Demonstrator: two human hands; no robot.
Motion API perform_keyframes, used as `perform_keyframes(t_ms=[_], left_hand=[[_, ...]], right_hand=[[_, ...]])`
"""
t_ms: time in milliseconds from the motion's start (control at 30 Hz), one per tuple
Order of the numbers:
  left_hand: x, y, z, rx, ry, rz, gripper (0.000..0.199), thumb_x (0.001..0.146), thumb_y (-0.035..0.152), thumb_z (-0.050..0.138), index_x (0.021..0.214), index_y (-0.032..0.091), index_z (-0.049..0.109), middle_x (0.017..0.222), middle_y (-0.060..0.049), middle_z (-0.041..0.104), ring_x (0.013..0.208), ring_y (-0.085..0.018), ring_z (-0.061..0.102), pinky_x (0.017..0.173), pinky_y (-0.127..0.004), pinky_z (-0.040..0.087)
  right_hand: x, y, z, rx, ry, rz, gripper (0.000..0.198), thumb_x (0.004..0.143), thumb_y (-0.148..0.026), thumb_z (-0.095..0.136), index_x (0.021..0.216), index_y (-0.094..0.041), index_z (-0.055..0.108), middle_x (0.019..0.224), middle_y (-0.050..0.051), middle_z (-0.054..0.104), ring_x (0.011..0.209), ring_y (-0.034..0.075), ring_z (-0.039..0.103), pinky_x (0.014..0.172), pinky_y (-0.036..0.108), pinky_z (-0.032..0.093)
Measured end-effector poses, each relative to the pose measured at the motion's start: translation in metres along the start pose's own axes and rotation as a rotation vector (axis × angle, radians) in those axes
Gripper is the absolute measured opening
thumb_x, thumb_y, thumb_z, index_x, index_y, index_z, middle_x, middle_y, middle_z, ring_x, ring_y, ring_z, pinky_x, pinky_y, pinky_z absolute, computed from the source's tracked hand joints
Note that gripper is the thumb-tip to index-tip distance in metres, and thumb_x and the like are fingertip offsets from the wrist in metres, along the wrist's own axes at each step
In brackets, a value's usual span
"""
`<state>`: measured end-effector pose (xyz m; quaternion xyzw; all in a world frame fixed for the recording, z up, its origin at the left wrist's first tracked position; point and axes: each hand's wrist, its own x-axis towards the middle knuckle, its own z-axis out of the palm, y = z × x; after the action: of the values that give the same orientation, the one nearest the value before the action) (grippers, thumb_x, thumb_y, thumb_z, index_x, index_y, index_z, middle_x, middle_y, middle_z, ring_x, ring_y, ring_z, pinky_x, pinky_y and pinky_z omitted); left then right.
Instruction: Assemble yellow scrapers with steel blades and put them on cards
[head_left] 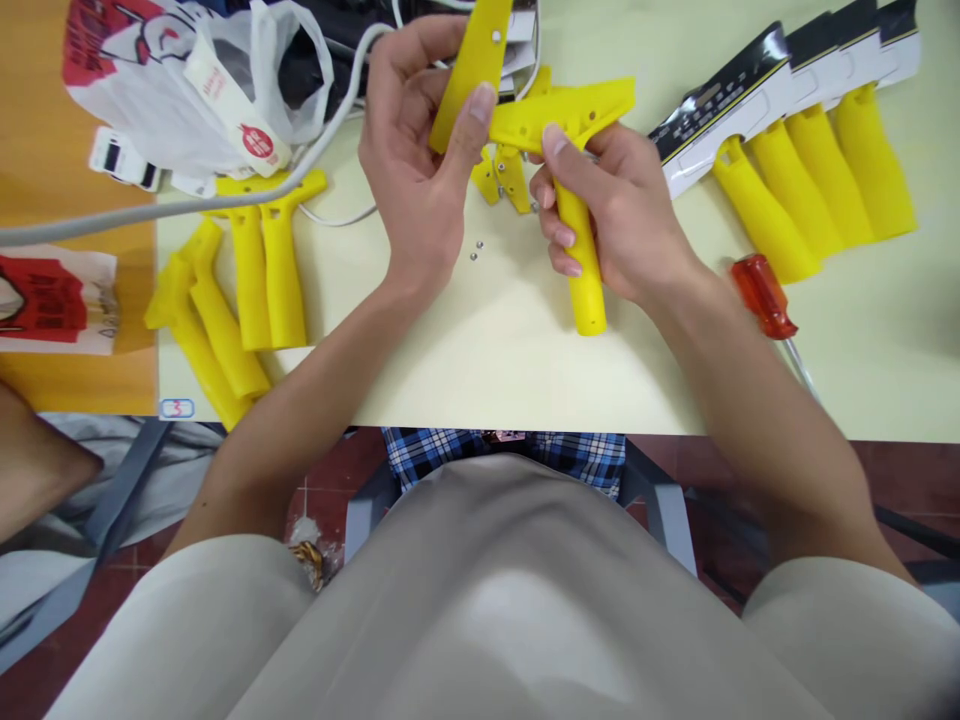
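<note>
My left hand pinches a flat yellow plate with small holes, thumb on its near face. In my right hand is a yellow T-shaped scraper handle, its wide head turned up and my thumb pressing where head meets grip. The plate's lower end is close to the head; whether they touch I cannot tell. Behind the hands lie several small yellow pieces with metal screws or nuts, partly hidden. A few tiny metal nuts sit on the table just below.
More yellow handles lie at the left. To the right are several packaged scrapers with yellow grips, and a red-handled screwdriver beside my forearm. A grey cable crosses near a white plastic bag. Another person's limb shows at left.
</note>
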<state>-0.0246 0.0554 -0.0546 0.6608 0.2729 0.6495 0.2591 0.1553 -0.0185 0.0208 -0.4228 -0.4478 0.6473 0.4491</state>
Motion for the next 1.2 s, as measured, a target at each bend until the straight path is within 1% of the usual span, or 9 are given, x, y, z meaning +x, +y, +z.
perform_keyframes(t_ms=[100, 233, 333, 400, 533, 667, 833, 1000, 1200], left_hand=[[0.002, -0.014, -0.01, -0.029, -0.02, 0.06, 0.03, 0.113, 0.047, 0.072, 0.14, 0.039, 0.064, 0.138, 0.008, 0.07, 0.112, -0.011, 0.065, 0.102, -0.036, 0.06], [0.003, -0.033, -0.019, -0.051, -0.162, 0.226, 0.043, 0.111, 0.047, 0.078, 0.15, 0.031, 0.07, 0.142, 0.002, 0.077, 0.129, -0.022, 0.07, 0.11, -0.036, 0.055], [-0.002, -0.029, -0.013, 0.059, -0.144, 0.223, 0.04, 0.11, 0.051, 0.076, 0.148, 0.036, 0.076, 0.135, 0.001, 0.082, 0.119, -0.024, 0.073, 0.103, -0.042, 0.053], [-0.007, -0.023, -0.005, 0.124, -0.107, 0.178, 0.036, 0.11, 0.055, 0.073, 0.143, 0.043, 0.08, 0.119, -0.001, 0.083, 0.107, -0.027, 0.071, 0.097, -0.047, 0.05], [-0.013, -0.022, 0.006, 0.169, -0.103, 0.242, 0.04, 0.108, 0.063, 0.068, 0.142, 0.046, 0.082, 0.097, -0.007, 0.072, 0.095, -0.032, 0.064, 0.087, -0.052, 0.046], [-0.013, -0.027, 0.009, 0.217, -0.051, 0.229, 0.039, 0.107, 0.062, 0.066, 0.135, 0.043, 0.086, 0.103, -0.011, 0.067, 0.099, -0.034, 0.064, 0.088, -0.054, 0.048], [-0.013, -0.018, 0.004, 0.197, -0.149, 0.158, 0.037, 0.108, 0.063, 0.066, 0.138, 0.049, 0.083, 0.112, -0.008, 0.075, 0.109, -0.034, 0.07, 0.097, -0.055, 0.055], [-0.013, -0.008, 0.001, 0.153, -0.246, 0.115, 0.041, 0.108, 0.062, 0.068, 0.146, 0.051, 0.077, 0.12, -0.004, 0.083, 0.111, -0.034, 0.074, 0.1, -0.056, 0.056], [-0.015, -0.024, 0.001, 0.112, -0.243, 0.192, 0.049, 0.106, 0.067, 0.07, 0.147, 0.041, 0.074, 0.128, -0.007, 0.081, 0.113, -0.033, 0.077, 0.096, -0.052, 0.06]], right_hand=[[0.002, 0.006, -0.002, 0.01, -0.032, 0.018, 0.063, 0.086, -0.072, 0.089, 0.106, -0.024, 0.054, 0.091, -0.002, 0.056, 0.063, 0.009, 0.031, 0.046, 0.026, 0.027], [0.002, 0.011, -0.003, 0.067, -0.1, 0.031, 0.057, 0.09, -0.064, 0.09, 0.105, -0.024, 0.054, 0.093, 0.0, 0.051, 0.062, 0.009, 0.035, 0.043, 0.025, 0.028], [0.004, 0.016, -0.001, 0.098, -0.128, 0.043, 0.055, 0.092, -0.066, 0.088, 0.103, -0.023, 0.054, 0.093, 0.0, 0.05, 0.061, 0.009, 0.036, 0.041, 0.024, 0.032], [0.006, 0.021, 0.0, 0.128, -0.127, 0.054, 0.054, 0.095, -0.066, 0.085, 0.103, -0.023, 0.053, 0.091, 0.0, 0.049, 0.059, 0.008, 0.036, 0.038, 0.023, 0.034], [0.01, 0.031, 0.002, 0.221, -0.11, 0.065, 0.054, 0.098, -0.065, 0.082, 0.101, -0.022, 0.05, 0.088, -0.002, 0.047, 0.057, 0.007, 0.035, 0.036, 0.021, 0.035], [0.011, 0.032, 0.003, 0.21, -0.092, 0.09, 0.06, 0.094, -0.073, 0.082, 0.1, -0.023, 0.049, 0.085, -0.002, 0.049, 0.057, 0.008, 0.031, 0.038, 0.023, 0.035], [0.012, 0.033, 0.002, 0.151, -0.046, 0.092, 0.069, 0.086, -0.087, 0.077, 0.096, -0.025, 0.049, 0.082, -0.001, 0.053, 0.057, 0.01, 0.029, 0.039, 0.025, 0.031], [0.014, 0.036, 0.0, 0.185, -0.041, 0.06, 0.067, 0.084, -0.085, 0.079, 0.089, -0.024, 0.051, 0.08, -0.001, 0.052, 0.054, 0.01, 0.029, 0.039, 0.027, 0.031], [0.013, 0.033, 0.002, 0.185, -0.029, 0.07, 0.061, 0.092, -0.079, 0.073, 0.085, -0.023, 0.05, 0.075, 0.0, 0.049, 0.053, 0.01, 0.026, 0.038, 0.028, 0.029]])
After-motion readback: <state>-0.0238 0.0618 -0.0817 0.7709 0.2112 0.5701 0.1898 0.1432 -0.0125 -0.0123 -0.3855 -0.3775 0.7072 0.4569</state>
